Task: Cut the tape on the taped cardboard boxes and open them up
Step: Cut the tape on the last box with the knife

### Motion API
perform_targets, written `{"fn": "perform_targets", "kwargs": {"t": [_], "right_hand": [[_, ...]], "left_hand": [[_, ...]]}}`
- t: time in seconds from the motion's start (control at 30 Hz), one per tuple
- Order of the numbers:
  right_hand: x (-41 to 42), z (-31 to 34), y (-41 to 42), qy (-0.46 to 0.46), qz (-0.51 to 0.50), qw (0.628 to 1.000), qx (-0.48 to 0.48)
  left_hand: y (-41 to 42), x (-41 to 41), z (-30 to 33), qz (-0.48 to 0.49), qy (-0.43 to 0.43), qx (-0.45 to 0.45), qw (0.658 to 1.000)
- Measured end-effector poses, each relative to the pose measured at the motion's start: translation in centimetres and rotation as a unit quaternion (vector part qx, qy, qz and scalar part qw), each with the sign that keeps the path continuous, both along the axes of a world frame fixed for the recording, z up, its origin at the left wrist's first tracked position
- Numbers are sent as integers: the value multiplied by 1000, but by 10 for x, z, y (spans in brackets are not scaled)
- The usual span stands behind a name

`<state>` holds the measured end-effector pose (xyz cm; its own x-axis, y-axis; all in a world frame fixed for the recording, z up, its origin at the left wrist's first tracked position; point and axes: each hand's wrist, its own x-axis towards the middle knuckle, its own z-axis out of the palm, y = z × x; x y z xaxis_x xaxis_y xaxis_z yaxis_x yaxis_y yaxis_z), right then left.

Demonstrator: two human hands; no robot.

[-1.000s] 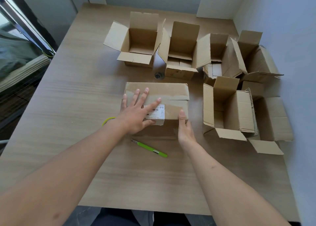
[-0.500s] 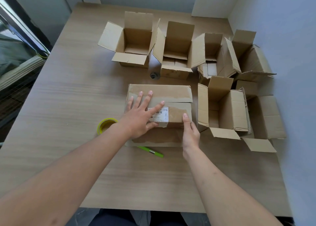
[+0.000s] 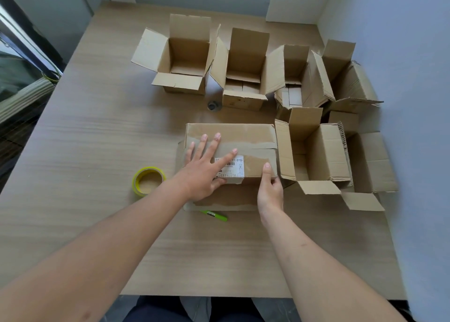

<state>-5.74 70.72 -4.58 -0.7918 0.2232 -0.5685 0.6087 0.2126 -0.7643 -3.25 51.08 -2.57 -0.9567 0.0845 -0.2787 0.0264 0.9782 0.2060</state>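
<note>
A taped cardboard box (image 3: 231, 149) lies closed in the middle of the wooden desk (image 3: 97, 139), brown tape running along its top seam and a white printed label (image 3: 235, 167) on the near half. The person's left hand (image 3: 203, 173) lies flat on the lid with the fingers straight and spread, covering part of the label. The right hand (image 3: 270, 188) is at the box's near right corner: its thumb lies up over the top edge and the other fingers curl against the front face, gripping that corner.

Just in front of the box, a green utility knife (image 3: 216, 216) lies on the desk, touched by neither hand. A roll of yellow tape (image 3: 148, 180) sits to the left, beside the left wrist. Touching the box's right end stands an opened box (image 3: 314, 151) with its flaps up, and more opened boxes (image 3: 185, 61) stand in a row along the far side. A small dark round object (image 3: 213, 106) rests between that row and the taped box.
</note>
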Motion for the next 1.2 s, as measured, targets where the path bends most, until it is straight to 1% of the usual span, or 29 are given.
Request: {"fn": "perform_targets", "kwargs": {"t": [0.1, 0.2, 0.3, 0.4, 0.53, 0.63, 0.73, 0.8, 0.87, 0.9, 0.97, 1.0, 1.03, 1.07, 1.13, 1.17, 1.2], "right_hand": [[2, -1, 1, -2, -23, 999, 32], [7, 2, -5, 13, -59, 994, 92], [13, 4, -9, 2, -65, 990, 123], [16, 2, -8, -25, -19, 992, 125], [8, -1, -13, -34, 49, 992, 108], [1, -2, -20, -40, 86, 989, 117], [-3, -2, -25, -31, 123, 982, 142], [-4, -3, -28, 9, 155, 972, 175], [-6, -2, -33, 77, 210, 944, 242], [-7, -1, -36, 116, 251, 916, 291], [-11, 1, -42, 193, 352, 836, 374], [-14, 1, -45, 219, 403, 798, 391], [-16, 0, -49, 233, 443, 774, 388], [-19, -2, -53, 227, 472, 766, 373], [-23, -7, -62, 188, 506, 770, 340], [-24, -11, -66, 169, 517, 768, 339], [-23, -14, -72, 153, 527, 760, 349]], "left_hand": [[-3, 3, 6, -11, 1, 0, 1000], [-6, 8, 12, -27, 0, -5, 1000], [-6, 16, 11, -33, -15, 0, 999], [-9, 20, 4, -28, -30, 1, 999], [-19, 13, -5, -11, -39, 1, 999], [-28, 6, -13, -8, -54, 11, 998], [-34, 1, -21, -8, -61, 21, 998], [-37, -2, -27, -8, -64, 28, 998], [-39, -5, -32, -8, -68, 35, 997], [-40, -7, -35, -8, -72, 38, 997], [-41, -9, -39, -8, -79, 45, 996], [-42, -10, -40, -9, -83, 52, 995], [-43, -9, -41, -7, -82, 68, 994], [-45, -9, -42, 0, -77, 100, 992], [-53, -6, -42, 37, -55, 201, 977], [-58, -3, -41, 59, -40, 246, 967], [-66, 0, -40, 77, -15, 270, 960]]}}
